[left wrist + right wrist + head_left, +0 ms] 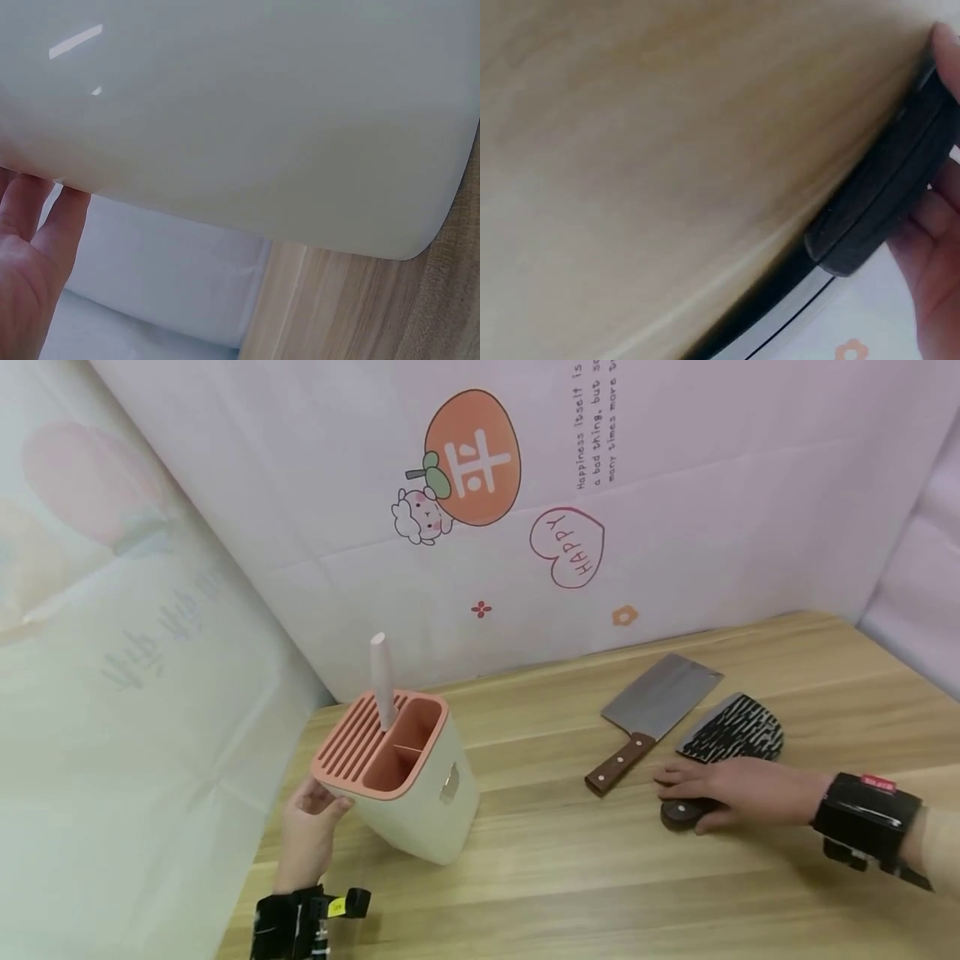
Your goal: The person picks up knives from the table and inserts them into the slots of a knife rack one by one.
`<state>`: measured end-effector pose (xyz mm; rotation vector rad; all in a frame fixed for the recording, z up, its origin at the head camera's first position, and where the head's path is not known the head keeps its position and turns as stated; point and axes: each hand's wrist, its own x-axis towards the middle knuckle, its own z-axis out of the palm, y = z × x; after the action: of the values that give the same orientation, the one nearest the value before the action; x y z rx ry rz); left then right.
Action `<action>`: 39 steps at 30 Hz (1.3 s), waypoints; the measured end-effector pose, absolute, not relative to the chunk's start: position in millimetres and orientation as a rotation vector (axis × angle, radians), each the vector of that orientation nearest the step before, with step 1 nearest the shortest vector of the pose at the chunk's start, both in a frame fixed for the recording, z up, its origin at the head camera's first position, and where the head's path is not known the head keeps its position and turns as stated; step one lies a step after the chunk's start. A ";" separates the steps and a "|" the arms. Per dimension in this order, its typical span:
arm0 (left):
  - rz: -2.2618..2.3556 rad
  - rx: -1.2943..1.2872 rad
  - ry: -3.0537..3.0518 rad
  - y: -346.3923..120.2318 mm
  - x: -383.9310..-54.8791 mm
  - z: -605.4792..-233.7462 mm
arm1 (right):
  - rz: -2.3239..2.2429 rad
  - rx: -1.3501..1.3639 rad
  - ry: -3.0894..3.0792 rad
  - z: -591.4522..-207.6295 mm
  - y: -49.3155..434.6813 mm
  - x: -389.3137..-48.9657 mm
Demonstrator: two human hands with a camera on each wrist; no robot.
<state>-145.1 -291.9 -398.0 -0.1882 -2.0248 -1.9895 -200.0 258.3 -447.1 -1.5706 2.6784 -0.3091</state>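
At the left of the table stands a cream knife holder (420, 827) with a slotted coral top. My left hand (309, 839) holds its near left corner, thumb at the front and fingers round the side; in the left wrist view, fingertips (71, 210) touch its wall. A pale handle (382, 681) sticks up from the top. On the right, my right hand (750, 789) grips the dark handle (681, 814) of a kitchen knife whose blade (731, 735) is black with light streaks. In the right wrist view, that handle (885, 180) lies between thumb and fingers.
Beside the right hand a cleaver (663, 693) with a brown riveted handle lies flat on the wooden table (540, 877). A printed white cloth (330, 485) hangs along the table's back edge, and another covers the left side. Two open compartments (393, 768) show in the holder's top.
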 end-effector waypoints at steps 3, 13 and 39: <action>-1.985 -0.187 -2.037 -291.6 -145.1 -397.8 | -0.334 -1.636 2.658 -441.5 259.0 -201.9; -1.964 -0.180 -2.065 -291.8 -145.9 -397.7 | -0.349 -1.755 2.730 -437.7 260.4 -196.0; -1.980 -0.185 -2.037 -290.1 -143.9 -395.6 | -1.409 -1.621 2.797 -282.5 174.1 -215.4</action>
<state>-143.9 -290.1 -395.6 -0.1849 -2.0372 -1.9804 -215.4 174.1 -282.5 -1.6211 2.7970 -1.4085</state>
